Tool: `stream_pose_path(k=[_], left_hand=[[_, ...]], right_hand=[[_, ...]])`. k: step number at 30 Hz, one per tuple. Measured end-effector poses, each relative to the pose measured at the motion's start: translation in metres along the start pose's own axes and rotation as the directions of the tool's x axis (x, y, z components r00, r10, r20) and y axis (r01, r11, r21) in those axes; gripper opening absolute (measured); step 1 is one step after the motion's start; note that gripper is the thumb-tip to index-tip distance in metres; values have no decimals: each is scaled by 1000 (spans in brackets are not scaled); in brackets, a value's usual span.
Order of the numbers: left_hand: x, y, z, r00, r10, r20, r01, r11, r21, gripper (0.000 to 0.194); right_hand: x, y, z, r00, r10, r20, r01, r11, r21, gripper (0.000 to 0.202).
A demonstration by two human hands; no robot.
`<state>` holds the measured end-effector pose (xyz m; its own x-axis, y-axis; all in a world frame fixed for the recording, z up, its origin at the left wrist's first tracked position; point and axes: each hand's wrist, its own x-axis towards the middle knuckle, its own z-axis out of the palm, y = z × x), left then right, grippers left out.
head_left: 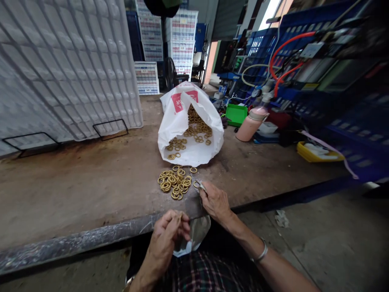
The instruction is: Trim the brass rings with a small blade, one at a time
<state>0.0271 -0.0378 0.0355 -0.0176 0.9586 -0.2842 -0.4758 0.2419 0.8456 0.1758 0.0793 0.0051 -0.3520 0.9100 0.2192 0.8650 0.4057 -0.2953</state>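
Note:
Brass-coloured rings (174, 181) lie in a loose pile on the brown worktop, before the mouth of a white plastic bag (194, 156) that holds many more rings. My right hand (216, 202) is closed on a slim grey metal tool (201, 185), mostly hidden by the fingers. Its tip meets a single ring (196, 184) at the pile's right side. Near the table's front edge, my left hand (170, 227) is pinched closed; what sits between its fingertips is too small to make out. Below the hands, a clear plastic bag (199, 235) lies at my lap.
White plastic trays (69, 61) stand stacked at the left, beside black wire stands (111, 129). To the right are a pink bottle (251, 125), a green tray (236, 114) and a yellow tray (319, 153). White crates (181, 36) rise behind the table.

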Motion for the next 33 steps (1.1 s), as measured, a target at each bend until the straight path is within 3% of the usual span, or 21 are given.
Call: stream_pose_path(k=[3, 6, 10, 14, 16, 19, 21, 23, 25, 28, 31, 33], left_hand=[[11, -4, -3, 994, -46, -100, 32, 989, -143, 27], [15, -4, -4, 991, -93, -101, 61, 959, -278, 19], [16, -3, -6, 977, -196, -79, 144, 892, -429, 27], [18, -7, -9, 926, -333, -179, 202, 836, -510, 28], [19, -9, -9, 921, -336, -195, 207, 850, -484, 31], [21, -11, -8, 965, -203, -165, 135, 928, -347, 29], [23, -12, -8, 981, -61, -185, 27, 983, -182, 29], [25, -12, -10, 970, 72, -234, -66, 997, 33, 33], [27, -13, -12, 941, 215, -262, -150, 957, 247, 33], [26, -13, -16, 897, 388, -213, -262, 853, 451, 26], [24, -11, -17, 887, 431, -165, -294, 803, 518, 24], [23, -11, -17, 877, 455, -156, -313, 785, 534, 23]], right_hand=[[9, 2, -1, 994, 102, 43, -99, 993, -67, 25], [14, -4, 1, 986, 121, 111, -107, 986, -126, 26], [16, -6, 4, 982, 132, 137, -112, 984, -141, 19], [13, 0, 6, 990, 105, 92, -102, 994, -34, 15], [11, 2, 7, 993, 77, 85, -86, 991, 105, 15], [9, -5, 6, 990, 65, 122, -111, 900, 422, 10], [8, -15, 3, 983, 72, 169, -162, 767, 621, 12], [8, -25, 0, 967, 79, 242, -237, 625, 744, 11], [8, -34, -4, 935, 76, 346, -335, 504, 796, 7], [7, -43, -7, 856, 33, 516, -496, 332, 803, 6], [5, -50, -9, 787, -26, 616, -603, 180, 777, 10], [3, -54, -10, 764, -49, 644, -635, 125, 763, 11]])
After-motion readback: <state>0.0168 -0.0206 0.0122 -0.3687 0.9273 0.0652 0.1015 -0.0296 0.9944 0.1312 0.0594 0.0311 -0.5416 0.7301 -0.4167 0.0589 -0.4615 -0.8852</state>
